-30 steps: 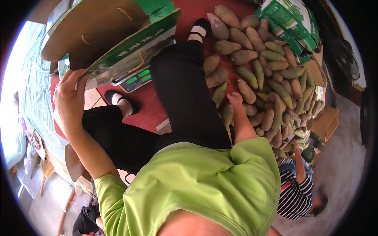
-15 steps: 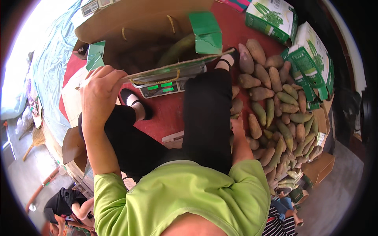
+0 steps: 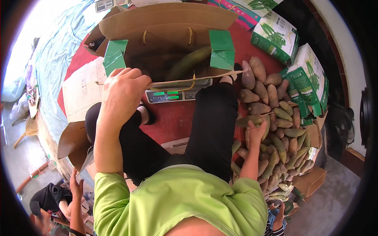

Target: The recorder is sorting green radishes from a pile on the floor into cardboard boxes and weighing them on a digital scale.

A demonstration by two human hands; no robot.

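My left hand has its fingers bent over the near flap of an open cardboard box, at the left end. The box rests on a digital scale with a lit green display. A long green radish lies inside, and the box's dark bottom is hard to make out. To the right, my right hand closes on a green radish with a thin tail root, just above a large heap of brownish and green radishes.
Green and white cartons stand behind the heap, at the right. A flattened cardboard piece lies left of the scale on the red floor covering. A brown box stands by my left knee. Other people are at the lower left.
My right hand has come up from beside my thigh and moved right, now with a radish in it. My left hand stays on the flap. The whole view has shifted slightly.
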